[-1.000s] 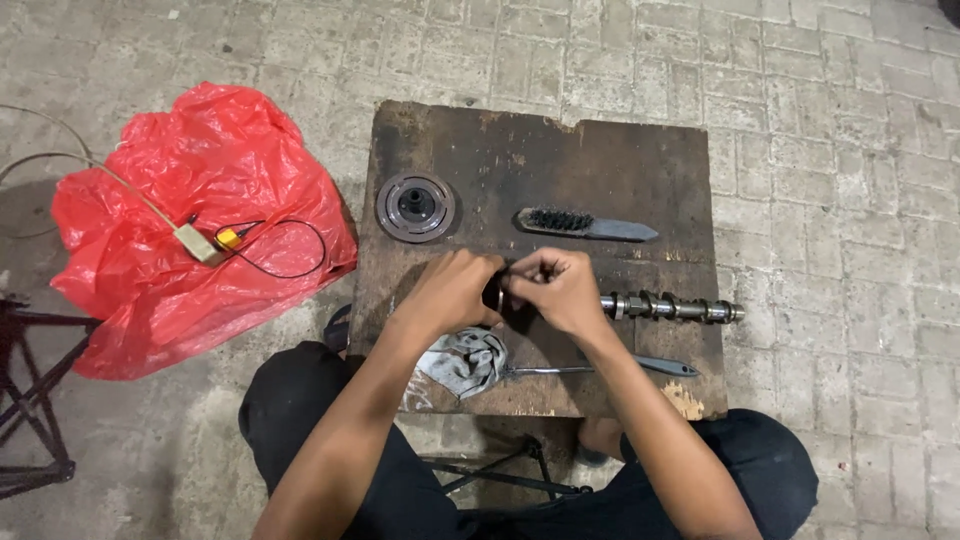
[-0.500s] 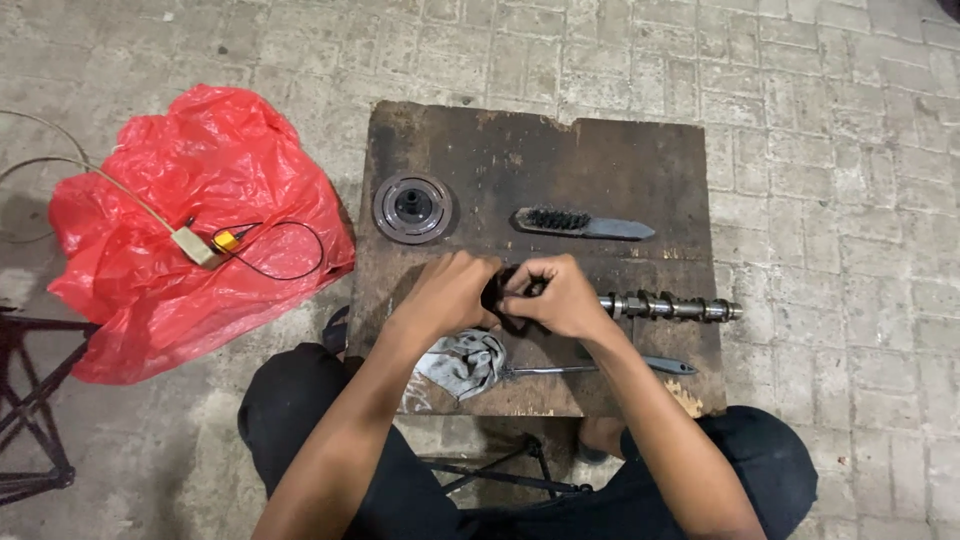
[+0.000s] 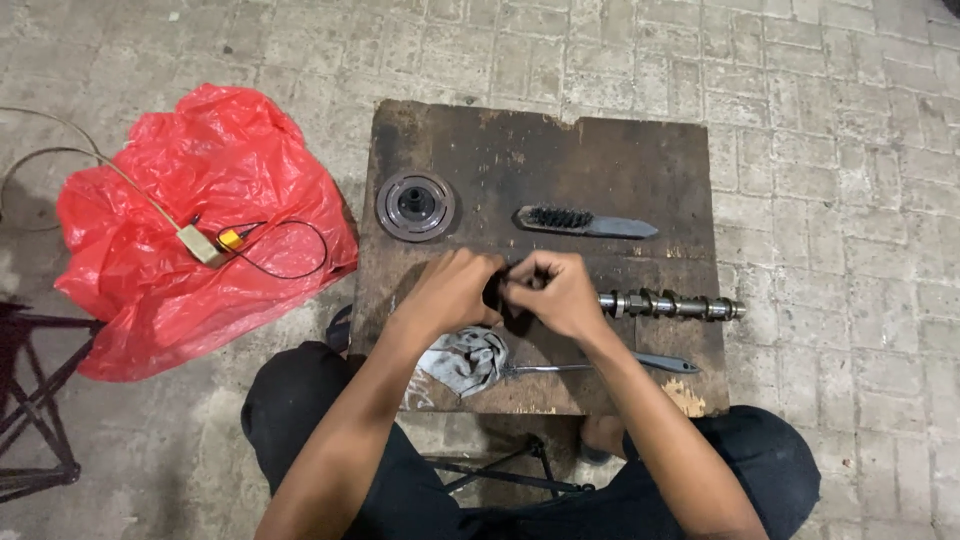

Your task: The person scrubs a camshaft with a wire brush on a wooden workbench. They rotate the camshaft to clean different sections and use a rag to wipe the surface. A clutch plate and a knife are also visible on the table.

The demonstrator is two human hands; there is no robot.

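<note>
Both hands meet over the middle of the tabletop [image 3: 600, 150], a dark, worn wooden board. Left hand [image 3: 452, 292] and right hand [image 3: 558, 293] are curled together, fingertips pinching a small dark part [image 3: 497, 297] at the left end of the camshaft [image 3: 670, 304]. The part is mostly covered by the fingers; its shape cannot be told. Both hands are closed in a grip on it.

The camshaft lies flat on the tabletop, running out to the right from under the right hand, lobes visible along its length.

Near side of the hands: a crumpled grey rag [image 3: 463, 358], touching a slim metal tool [image 3: 600, 366] with a dark handle pointing right.

Far side: a wire brush [image 3: 585, 222] lying left to right, and to its left a round metal disc [image 3: 415, 205] with a dark hub.

Left of the tabletop, on the paved floor [image 3: 820, 120]: a red plastic bag [image 3: 190, 230], with a small beige box [image 3: 200, 244] and black wire on top. A dark metal stand [image 3: 30, 400] at the far left edge.
</note>
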